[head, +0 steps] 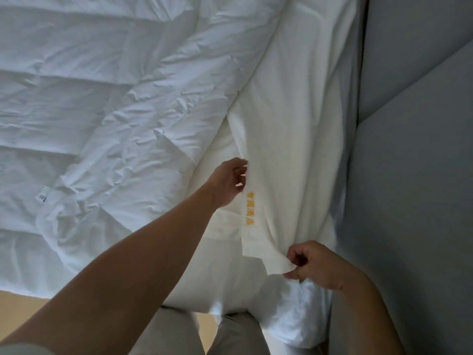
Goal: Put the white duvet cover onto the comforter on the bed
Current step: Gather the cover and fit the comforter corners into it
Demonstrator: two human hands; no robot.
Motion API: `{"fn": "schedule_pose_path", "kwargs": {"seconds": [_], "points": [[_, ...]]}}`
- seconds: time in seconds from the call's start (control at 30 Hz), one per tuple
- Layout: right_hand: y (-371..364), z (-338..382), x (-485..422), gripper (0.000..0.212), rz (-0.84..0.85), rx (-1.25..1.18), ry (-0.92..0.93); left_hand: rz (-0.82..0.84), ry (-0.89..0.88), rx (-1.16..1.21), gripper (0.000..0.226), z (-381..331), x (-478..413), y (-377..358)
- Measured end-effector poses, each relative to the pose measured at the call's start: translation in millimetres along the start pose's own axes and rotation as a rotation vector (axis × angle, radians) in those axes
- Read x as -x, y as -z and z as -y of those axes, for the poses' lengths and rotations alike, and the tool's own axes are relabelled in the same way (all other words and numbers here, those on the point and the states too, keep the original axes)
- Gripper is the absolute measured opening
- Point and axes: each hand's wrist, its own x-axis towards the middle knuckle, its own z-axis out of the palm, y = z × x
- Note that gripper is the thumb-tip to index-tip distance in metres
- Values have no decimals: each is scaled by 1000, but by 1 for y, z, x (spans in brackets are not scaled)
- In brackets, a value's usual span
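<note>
The quilted white comforter (97, 103) lies rumpled across the left and middle of the bed. Along its right side stretches the smooth white duvet cover (289, 119), with orange embroidered lettering near its edge. My left hand (229, 181) reaches over the bed and pinches the cover's edge just above the lettering. My right hand (313, 265) pinches the cover's near corner between thumb and curled fingers, close to the bed's edge.
A grey padded headboard or wall panel (414, 149) runs down the right side. Light wooden floor (18, 311) shows at the lower left. My legs in beige trousers (179, 334) stand against the mattress edge. A small label (43, 194) sticks out of the comforter.
</note>
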Motion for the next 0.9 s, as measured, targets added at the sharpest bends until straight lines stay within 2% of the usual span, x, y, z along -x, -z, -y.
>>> {"fn": "schedule_pose_path", "kwargs": {"seconds": [0.13, 0.2, 0.23, 0.3, 0.33, 0.37, 0.4, 0.43, 0.5, 0.53, 0.6, 0.67, 0.73, 0.77, 0.9], "points": [[1, 10, 2, 38, 52, -9, 14, 2, -192, -207, 10, -2, 14, -3], [-2, 15, 2, 40, 48, 36, 9, 52, -296, -377, 21, -6, 25, -1], [-5, 19, 2, 38, 28, 94, 6, 63, -358, -570, 27, -7, 36, 1], [-13, 27, 1, 31, -43, 272, -5, 42, -480, -1101, 42, -11, 61, 7], [-18, 35, 1, 27, -68, 376, -22, 25, -517, -1277, 49, -12, 76, 10], [-24, 44, 3, 26, -79, 432, -34, 30, -535, -1339, 53, -13, 92, 13], [-30, 56, 6, 34, -96, 429, -26, 59, -540, -1331, 56, -16, 109, 14], [-34, 70, 11, 55, -147, 378, 11, 95, -539, -1310, 60, -20, 127, 13], [-40, 108, 29, 96, -388, 294, 244, 193, -567, -1260, 65, -28, 163, 6], [-42, 129, 41, 105, -494, 325, 397, 249, -594, -1243, 63, -33, 181, 2], [-48, 169, 66, 99, -566, 581, 580, 358, -659, -1223, 46, -48, 218, -5], [-59, 202, 90, 71, -528, 881, 546, 426, -731, -1237, 36, -66, 255, -5], [-72, 226, 114, 41, -566, 1028, 497, 479, -786, -1313, 38, -86, 293, -2], [-79, 234, 125, 36, -597, 1042, 493, 504, -808, -1343, 39, -96, 309, 1], [-99, 255, 162, 46, -623, 912, 511, 564, -814, -1374, 47, -134, 352, 14]]}}
